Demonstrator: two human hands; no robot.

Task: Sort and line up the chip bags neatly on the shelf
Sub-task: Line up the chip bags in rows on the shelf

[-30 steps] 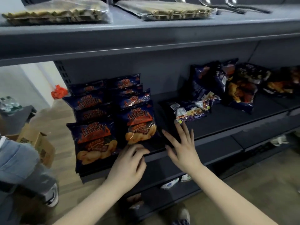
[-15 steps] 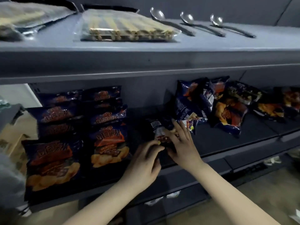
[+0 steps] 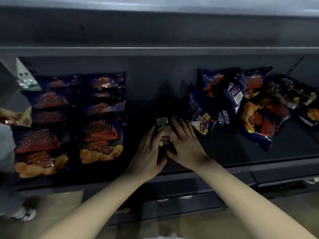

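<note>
Grey shelf [image 3: 224,152], head view: chip bags [image 3: 101,135] stand in two neat columns at left, a jumbled pile [image 3: 259,116] at right. Between them lies a small dark bag [image 3: 162,121]; left hand [image 3: 148,154] fingers curl round its edge, right hand [image 3: 187,147] fingers press flat on it.

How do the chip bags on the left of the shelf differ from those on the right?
The left bags lie in two straight rows; the right bags form a jumbled, tilted pile. The left bags all show their fronts; among the right bags some show printed backs. Both are dark blue with orange print.
</note>
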